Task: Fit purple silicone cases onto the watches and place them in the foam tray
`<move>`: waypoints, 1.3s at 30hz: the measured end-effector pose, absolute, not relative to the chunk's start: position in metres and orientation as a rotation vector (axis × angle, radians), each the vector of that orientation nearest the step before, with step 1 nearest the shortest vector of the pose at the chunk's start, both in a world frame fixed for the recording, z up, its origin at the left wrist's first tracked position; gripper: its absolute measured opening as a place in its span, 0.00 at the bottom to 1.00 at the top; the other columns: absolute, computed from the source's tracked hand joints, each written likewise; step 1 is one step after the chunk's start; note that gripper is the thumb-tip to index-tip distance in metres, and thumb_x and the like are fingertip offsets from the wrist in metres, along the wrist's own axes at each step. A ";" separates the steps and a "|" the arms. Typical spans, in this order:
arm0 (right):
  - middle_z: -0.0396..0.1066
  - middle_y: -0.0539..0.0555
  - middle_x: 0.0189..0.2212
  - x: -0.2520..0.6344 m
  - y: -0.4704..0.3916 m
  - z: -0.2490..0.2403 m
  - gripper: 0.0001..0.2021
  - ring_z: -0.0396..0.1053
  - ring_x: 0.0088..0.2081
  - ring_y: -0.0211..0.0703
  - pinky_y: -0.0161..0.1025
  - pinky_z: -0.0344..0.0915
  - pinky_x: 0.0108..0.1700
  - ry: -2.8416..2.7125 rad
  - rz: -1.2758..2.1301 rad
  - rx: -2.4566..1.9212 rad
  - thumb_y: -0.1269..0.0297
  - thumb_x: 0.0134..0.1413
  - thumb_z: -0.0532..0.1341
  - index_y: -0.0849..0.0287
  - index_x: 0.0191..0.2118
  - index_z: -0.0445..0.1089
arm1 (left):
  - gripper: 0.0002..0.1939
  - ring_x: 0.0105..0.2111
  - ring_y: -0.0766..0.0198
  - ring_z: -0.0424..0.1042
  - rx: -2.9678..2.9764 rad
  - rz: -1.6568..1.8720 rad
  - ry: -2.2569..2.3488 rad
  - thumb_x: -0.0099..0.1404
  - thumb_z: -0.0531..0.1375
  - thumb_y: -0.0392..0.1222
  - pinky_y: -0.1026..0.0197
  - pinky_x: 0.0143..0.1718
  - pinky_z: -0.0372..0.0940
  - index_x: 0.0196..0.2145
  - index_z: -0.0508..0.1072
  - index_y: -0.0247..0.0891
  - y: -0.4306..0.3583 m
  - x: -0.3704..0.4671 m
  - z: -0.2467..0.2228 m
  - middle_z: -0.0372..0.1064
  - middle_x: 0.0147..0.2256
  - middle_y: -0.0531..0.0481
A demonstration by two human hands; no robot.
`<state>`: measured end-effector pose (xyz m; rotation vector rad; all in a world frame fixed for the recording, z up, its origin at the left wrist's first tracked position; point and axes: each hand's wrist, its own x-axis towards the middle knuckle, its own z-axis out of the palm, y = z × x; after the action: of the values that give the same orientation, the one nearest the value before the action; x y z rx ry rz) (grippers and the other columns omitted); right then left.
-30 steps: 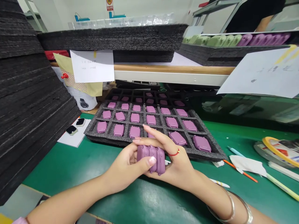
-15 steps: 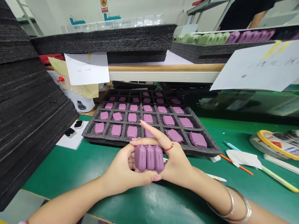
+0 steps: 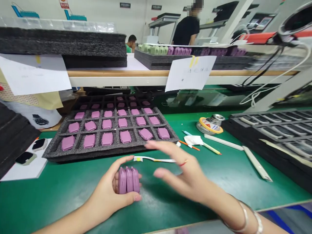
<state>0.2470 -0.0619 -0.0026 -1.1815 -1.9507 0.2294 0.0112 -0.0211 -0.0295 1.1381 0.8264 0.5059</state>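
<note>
Three purple watch cases (image 3: 129, 182) stand side by side in my left hand (image 3: 103, 195), with the fingers behind them and the thumb along the front bottom. My right hand (image 3: 186, 175) hovers to their right, apart from them, fingers and thumb spread and holding nothing. A red string ring circles one of its fingers. Beyond both hands lies a black foam tray (image 3: 109, 153) with purple watch cases in its compartments. A white and yellow toothbrush (image 3: 158, 160) rests on the green table between tray and hands, its handle end passing behind my right hand.
Two watches (image 3: 25, 158) lie on a white pad at left. A round tin with a yellow rim (image 3: 209, 126), pens and a crumpled tissue (image 3: 193, 140) sit at right. Another foam tray (image 3: 243, 143) holds grey parts. A shelf (image 3: 117, 81) crosses behind; people are beyond it.
My right hand has come away from the watch cases and moved right, opening. My left hand keeps hold of them. The view has swung to the right, showing more of the table there.
</note>
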 end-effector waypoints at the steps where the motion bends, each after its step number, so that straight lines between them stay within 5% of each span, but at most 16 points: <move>1: 0.77 0.58 0.50 0.265 -0.064 -0.001 0.16 0.76 0.51 0.48 0.46 0.72 0.53 -1.813 0.132 -1.340 0.60 0.67 0.58 0.53 0.58 0.66 | 0.45 0.45 0.53 0.79 1.151 0.485 0.833 0.51 0.75 0.40 0.50 0.51 0.71 0.62 0.59 0.45 -0.022 0.011 -0.033 0.77 0.49 0.42; 5: 0.79 0.59 0.35 0.332 -0.059 -0.008 0.11 0.75 0.26 0.46 0.45 0.72 0.34 -1.515 -0.147 -1.861 0.62 0.62 0.57 0.59 0.43 0.75 | 0.32 0.46 0.51 0.78 1.241 0.461 0.865 0.51 0.74 0.40 0.50 0.52 0.69 0.52 0.69 0.42 -0.018 0.013 -0.044 0.77 0.48 0.42; 8: 0.76 0.54 0.23 0.354 -0.053 -0.023 0.12 0.72 0.21 0.45 0.41 0.67 0.27 -1.538 -0.087 -1.967 0.61 0.58 0.59 0.61 0.38 0.77 | 0.28 0.47 0.50 0.77 1.294 0.461 0.891 0.50 0.73 0.40 0.50 0.52 0.69 0.48 0.71 0.41 -0.015 0.015 -0.048 0.77 0.48 0.42; 13: 0.76 0.51 0.23 0.347 -0.044 -0.048 0.08 0.73 0.23 0.42 0.37 0.66 0.27 -1.692 0.058 -1.948 0.61 0.54 0.63 0.57 0.37 0.78 | 0.29 0.45 0.50 0.77 1.361 0.406 0.923 0.49 0.73 0.41 0.49 0.49 0.70 0.48 0.71 0.41 -0.016 0.016 -0.045 0.76 0.47 0.42; 22: 0.79 0.55 0.34 0.302 -0.071 -0.023 0.09 0.77 0.32 0.50 0.49 0.74 0.40 -1.409 -0.058 -1.776 0.55 0.60 0.64 0.55 0.41 0.73 | 0.30 0.41 0.54 0.77 1.391 0.429 0.917 0.47 0.75 0.44 0.53 0.45 0.70 0.48 0.72 0.41 -0.016 0.015 -0.047 0.77 0.42 0.46; 27: 0.77 0.53 0.36 0.228 -0.087 -0.015 0.08 0.77 0.36 0.42 0.37 0.75 0.37 -1.881 0.225 -1.268 0.73 0.62 0.62 0.52 0.43 0.72 | 0.30 0.39 0.56 0.76 1.466 0.460 0.898 0.47 0.76 0.45 0.56 0.44 0.69 0.47 0.72 0.41 -0.015 0.014 -0.050 0.76 0.41 0.48; 33: 0.75 0.53 0.32 0.199 -0.079 -0.023 0.09 0.71 0.32 0.41 0.38 0.68 0.33 -2.217 0.093 -1.178 0.75 0.65 0.55 0.58 0.39 0.72 | 0.26 0.41 0.58 0.73 1.518 0.467 0.907 0.48 0.74 0.40 0.58 0.44 0.67 0.45 0.72 0.41 -0.015 0.016 -0.050 0.76 0.43 0.50; 39: 0.73 0.56 0.32 0.201 -0.066 -0.025 0.11 0.66 0.33 0.44 0.40 0.65 0.34 -2.314 -0.063 -1.194 0.74 0.67 0.54 0.62 0.36 0.73 | 0.27 0.33 0.63 0.68 1.560 0.404 0.994 0.48 0.74 0.48 0.62 0.36 0.63 0.43 0.71 0.41 -0.013 0.017 -0.046 0.73 0.34 0.55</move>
<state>0.2011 -0.0664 -0.0249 -1.1936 -2.3137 -0.0626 0.0174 -0.0134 -0.0459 1.5599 0.9937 0.4043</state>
